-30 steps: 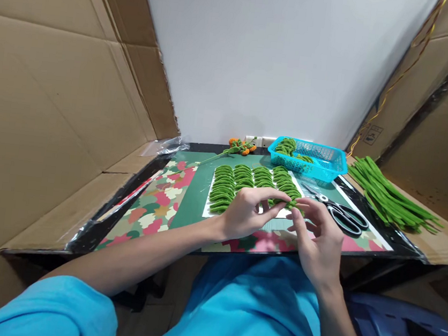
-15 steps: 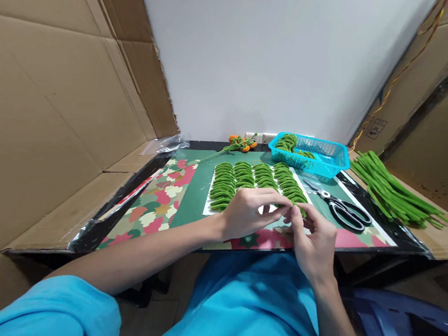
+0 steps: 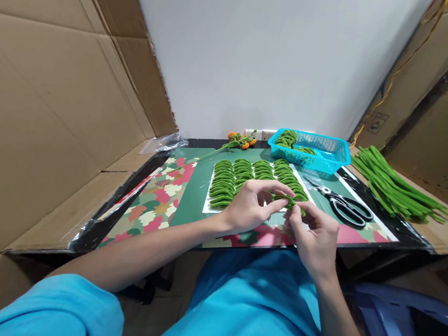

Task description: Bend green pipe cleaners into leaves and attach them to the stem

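Note:
A short piece of green pipe cleaner (image 3: 287, 199) runs between my two hands, just above the front of a white sheet (image 3: 206, 205). My right hand (image 3: 317, 233) pinches its right end between thumb and fingertips. At the other end, the thumb and forefinger of my left hand (image 3: 250, 206) close on the piece from either side. Behind the hands, several columns of curved green pipe cleaner pieces (image 3: 222, 184) lie on the sheet, and my left hand covers part of them. Black-handled scissors (image 3: 347, 206) rest on the mat to the right of my right hand.
A blue plastic basket (image 3: 331, 167) at the back holds more bent green pieces. Beside it, a bundle of long green pipe cleaners (image 3: 398, 185) lies at the right. An orange flower stem (image 3: 237, 143) lies behind the sheet. Cardboard walls (image 3: 47, 88) stand on both sides.
The forefinger and thumb of my left hand have moved apart a little, and more of the green piece shows between them. My right hand keeps its pinch in nearly the same place.

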Demonstrator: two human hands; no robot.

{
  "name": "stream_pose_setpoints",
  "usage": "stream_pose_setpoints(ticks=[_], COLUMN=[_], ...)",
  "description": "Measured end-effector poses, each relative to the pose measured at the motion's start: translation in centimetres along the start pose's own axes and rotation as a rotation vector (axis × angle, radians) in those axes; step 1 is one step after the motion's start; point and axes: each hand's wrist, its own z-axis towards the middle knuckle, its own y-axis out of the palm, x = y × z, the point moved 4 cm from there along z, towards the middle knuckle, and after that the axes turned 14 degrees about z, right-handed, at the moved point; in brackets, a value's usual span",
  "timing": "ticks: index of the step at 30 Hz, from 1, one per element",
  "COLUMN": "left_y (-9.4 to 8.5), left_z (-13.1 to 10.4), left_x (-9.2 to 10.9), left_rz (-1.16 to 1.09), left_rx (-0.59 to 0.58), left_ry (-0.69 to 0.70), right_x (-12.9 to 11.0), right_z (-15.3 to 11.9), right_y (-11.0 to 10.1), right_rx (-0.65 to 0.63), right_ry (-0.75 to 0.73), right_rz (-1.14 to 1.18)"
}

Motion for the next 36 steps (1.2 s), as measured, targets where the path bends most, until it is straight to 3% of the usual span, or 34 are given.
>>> stream_pose_setpoints(ticks=[7, 16, 21, 30, 36], left_y=[0.3, -0.2, -0.6, -2.5, -2.3], left_z=[0.5, 0.9, 1.0, 1.3, 1.3], left_x=[-0.8, -1.3, -0.8, 0.0, -0.5], left_rz=[-0.277, -0.174, -0.02, 0.591, 0.648], left_rx=[-0.173, -0.164, -0.136, -0.119, -0.195], left_ry=[-0.141, -0.126, -0.033, 0.223, 0.257], right_x=[0.0, -0.4, -0.3, 0.6, 0.9], right_z=[-0.2, -0.1, -0.1, 0.5, 0.7], right_y=[-0.2, 0.0, 0.1, 1.0, 1.2], right_rx=[0.032, -0.016, -0.029, -0.168, -0.163], right_ry=[-0.053, -0.093, -0.119, -0.116, -0.124], right_rz=[-0.038, -0.127, -0.173, -0.447, -0.498])
